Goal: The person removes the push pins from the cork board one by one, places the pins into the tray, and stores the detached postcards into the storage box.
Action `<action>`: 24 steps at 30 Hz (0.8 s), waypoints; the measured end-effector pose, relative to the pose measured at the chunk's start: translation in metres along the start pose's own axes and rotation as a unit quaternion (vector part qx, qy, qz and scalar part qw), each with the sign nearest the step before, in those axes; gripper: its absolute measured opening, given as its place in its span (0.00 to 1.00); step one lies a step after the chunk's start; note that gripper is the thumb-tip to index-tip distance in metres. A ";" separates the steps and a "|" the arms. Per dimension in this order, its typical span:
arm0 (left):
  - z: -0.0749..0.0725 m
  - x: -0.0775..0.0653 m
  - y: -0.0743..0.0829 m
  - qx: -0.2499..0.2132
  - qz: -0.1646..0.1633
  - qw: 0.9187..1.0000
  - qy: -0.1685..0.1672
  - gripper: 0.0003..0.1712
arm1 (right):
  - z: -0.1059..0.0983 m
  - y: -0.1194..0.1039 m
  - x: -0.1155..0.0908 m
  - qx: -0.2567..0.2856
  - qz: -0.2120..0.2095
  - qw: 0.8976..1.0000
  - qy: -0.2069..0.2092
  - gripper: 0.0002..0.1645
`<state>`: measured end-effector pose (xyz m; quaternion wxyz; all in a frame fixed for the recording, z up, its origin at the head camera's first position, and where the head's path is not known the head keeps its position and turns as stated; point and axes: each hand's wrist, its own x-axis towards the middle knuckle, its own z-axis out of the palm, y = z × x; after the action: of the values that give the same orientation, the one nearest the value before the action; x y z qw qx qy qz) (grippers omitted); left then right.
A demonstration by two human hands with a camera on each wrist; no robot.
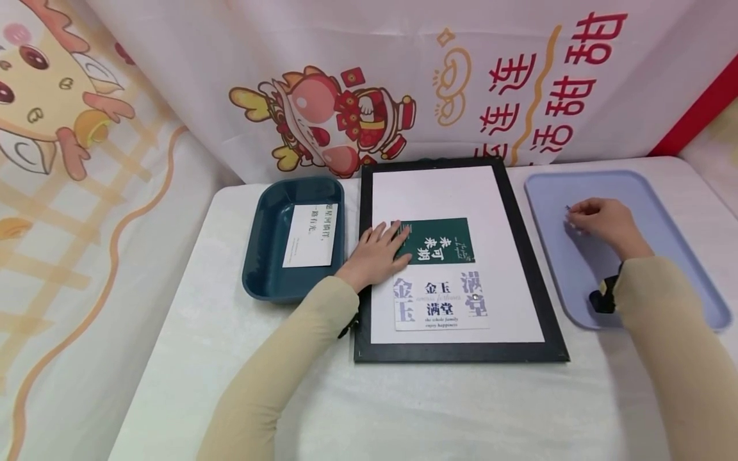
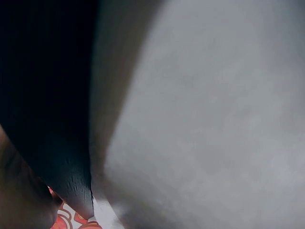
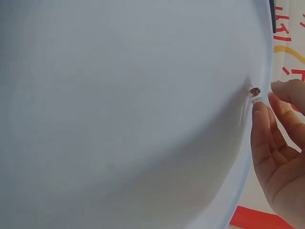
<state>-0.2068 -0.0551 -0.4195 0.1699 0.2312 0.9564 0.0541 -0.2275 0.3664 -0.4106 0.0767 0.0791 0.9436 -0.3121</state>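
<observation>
My left hand (image 1: pixel 376 255) lies with spread fingers on the left end of a green card (image 1: pixel 446 242) printed with white characters. That card rests on a white, black-framed board (image 1: pixel 455 192). Just below it on the board is a white card (image 1: pixel 441 314) with purple and black print, a small shiny stud (image 1: pixel 475 296) near its right side. Over the blue tray (image 1: pixel 553 186), my right hand (image 1: pixel 602 221) pinches a small clear push pin (image 3: pixel 255 92) between thumb and fingertips. In the left wrist view, a dark edge and blurred white surface hide the hand's work.
A dark teal bin (image 1: pixel 259 256) left of the board holds a white card (image 1: pixel 309 237) with dark characters. A printed cloth (image 1: pixel 207 77) hangs behind the white-covered table (image 1: pixel 450 410). The raised tray rim stands close to the board's right edge.
</observation>
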 end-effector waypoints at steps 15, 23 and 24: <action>0.002 0.000 -0.001 0.000 -0.003 1.000 0.002 0.38 | 0.004 -0.037 0.000 0.006 -0.033 0.999 0.035 0.28; 0.002 0.001 -0.002 0.000 -0.001 1.000 0.002 0.38 | 0.014 -0.058 0.001 0.021 -0.066 0.998 0.011 0.28; 0.002 0.001 -0.002 -0.001 0.000 1.000 0.002 0.38 | 0.016 -0.061 0.001 0.022 -0.073 0.997 0.009 0.28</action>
<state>-0.2077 -0.0560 -0.4217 0.1681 0.2306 0.9568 0.0551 -0.2388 0.3091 -0.3882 0.0432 0.0147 0.9406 -0.3363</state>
